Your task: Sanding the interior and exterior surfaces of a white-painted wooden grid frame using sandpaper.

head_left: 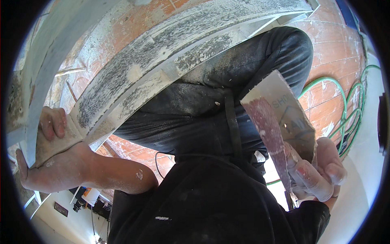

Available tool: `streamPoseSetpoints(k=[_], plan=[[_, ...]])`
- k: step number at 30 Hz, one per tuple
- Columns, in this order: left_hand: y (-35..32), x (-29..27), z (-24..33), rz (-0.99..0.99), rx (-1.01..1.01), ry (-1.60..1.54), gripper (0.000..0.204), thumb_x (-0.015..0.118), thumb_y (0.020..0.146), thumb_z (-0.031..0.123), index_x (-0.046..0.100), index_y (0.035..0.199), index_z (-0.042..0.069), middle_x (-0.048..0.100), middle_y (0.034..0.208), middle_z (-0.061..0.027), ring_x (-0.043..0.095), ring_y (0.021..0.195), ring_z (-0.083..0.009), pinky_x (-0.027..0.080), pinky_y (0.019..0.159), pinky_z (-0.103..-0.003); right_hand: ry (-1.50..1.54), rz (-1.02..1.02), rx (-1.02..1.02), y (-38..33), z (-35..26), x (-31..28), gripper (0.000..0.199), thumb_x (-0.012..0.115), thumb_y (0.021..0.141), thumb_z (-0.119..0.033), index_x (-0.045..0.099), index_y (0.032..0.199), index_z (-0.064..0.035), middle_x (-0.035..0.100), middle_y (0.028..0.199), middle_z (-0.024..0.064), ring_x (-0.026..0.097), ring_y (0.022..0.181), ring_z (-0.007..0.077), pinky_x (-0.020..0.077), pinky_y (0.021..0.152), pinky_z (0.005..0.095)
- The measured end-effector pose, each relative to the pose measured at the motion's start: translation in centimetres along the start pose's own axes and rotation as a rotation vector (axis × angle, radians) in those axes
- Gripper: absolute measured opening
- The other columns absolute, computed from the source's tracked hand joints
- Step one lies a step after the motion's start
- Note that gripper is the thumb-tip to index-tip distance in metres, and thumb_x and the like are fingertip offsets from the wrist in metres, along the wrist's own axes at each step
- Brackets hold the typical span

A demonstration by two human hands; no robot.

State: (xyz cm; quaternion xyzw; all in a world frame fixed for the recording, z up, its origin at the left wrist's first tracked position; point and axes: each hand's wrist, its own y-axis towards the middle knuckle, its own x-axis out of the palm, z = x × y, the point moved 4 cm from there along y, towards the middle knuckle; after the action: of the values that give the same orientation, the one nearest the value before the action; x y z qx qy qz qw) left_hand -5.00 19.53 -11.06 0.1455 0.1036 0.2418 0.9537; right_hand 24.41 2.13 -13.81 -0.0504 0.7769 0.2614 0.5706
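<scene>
My left hand (48,158) sits at about eight o'clock in the view, its grip wrapped around the edge of a plaster-smeared board (154,61) — fingertips (53,122) curl over the far side, thumb pressed along the near edge. The board arcs from nine o'clock up toward one o'clock. My right hand (317,171) is at four o'clock, its grip pinched tight on a folded sheet of sandpaper (276,118), which stands nearly upright, reddish grit face turned left, pale backing to the right. Behind it, a green hose (345,118) loops over the red tile floor (333,53) at three o'clock.
</scene>
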Motion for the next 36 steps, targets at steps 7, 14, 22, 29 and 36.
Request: streamPoseSetpoints(k=[7, 14, 22, 29, 36], plan=[[0.2, 0.0, 0.2, 0.008, 0.046, 0.045, 0.042, 0.041, 0.075, 0.04, 0.044, 0.084, -0.002, 0.028, 0.06, -0.0084, 0.029, 0.055, -0.0158, 0.025, 0.05, -0.027, -0.005, -0.013, 0.017, -0.1, 0.6, 0.3, 0.015, 0.068, 0.076, -0.017, 0.07, 0.09, -0.0236, 0.062, 0.096, -0.0132, 0.049, 0.098, 0.0018, 0.0387, 0.072, 0.0225], [0.0, 0.1, 0.0, 0.016, 0.034, 0.033, 0.045, 0.042, 0.074, 0.041, 0.043, 0.085, -0.003, 0.028, 0.061, -0.0087, 0.029, 0.055, -0.0171, 0.026, 0.051, -0.028, -0.031, -0.015, 0.031, 2.8, -1.2, 1.8, 0.019, 0.07, 0.074, -0.018, 0.069, 0.093, -0.0244, 0.061, 0.101, -0.0143, 0.049, 0.097, 0.0029, 0.0391, 0.074, 0.0246], [-0.5, -1.0, 0.6, -0.085, 0.12, -0.001, 0.046, 0.044, 0.077, 0.039, 0.05, 0.093, -0.004, 0.047, 0.077, -0.019, 0.049, 0.073, -0.0245, 0.043, 0.063, -0.035, -0.034, -0.002, 0.023, 0.2, -0.5, 0.2, 0.024, 0.072, 0.072, -0.02, 0.068, 0.096, -0.0254, 0.059, 0.106, -0.0157, 0.049, 0.096, 0.0042, 0.0396, 0.076, 0.0271], [-1.7, -2.2, 1.7, 0.19, 0.522, 0.249, 0.091, 0.057, 0.077, 0.06, 0.023, 0.134, -0.003, 0.035, 0.13, -0.0204, 0.036, 0.123, -0.0315, 0.034, 0.103, -0.045, -0.023, 0.006, 0.0, 4.1, -2.5, 1.8, 0.029, 0.074, 0.07, -0.021, 0.067, 0.099, -0.0263, 0.057, 0.111, -0.0169, 0.049, 0.095, 0.0054, 0.0399, 0.078, 0.0293], [-5.8, -4.9, -1.1, 0.658, 0.309, 0.05, 0.055, 0.057, 0.087, 0.044, 0.052, 0.11, -0.006, 0.047, 0.125, -0.0146, 0.038, 0.126, -0.0227, 0.027, 0.109, -0.041, 0.156, 0.72, -0.138, 9.2, -0.8, 7.2, 0.025, 0.075, 0.059, -0.027, 0.073, 0.085, -0.0266, 0.06, 0.104, -0.0141, 0.059, 0.086, 0.009, 0.036, 0.085, 0.0298]])
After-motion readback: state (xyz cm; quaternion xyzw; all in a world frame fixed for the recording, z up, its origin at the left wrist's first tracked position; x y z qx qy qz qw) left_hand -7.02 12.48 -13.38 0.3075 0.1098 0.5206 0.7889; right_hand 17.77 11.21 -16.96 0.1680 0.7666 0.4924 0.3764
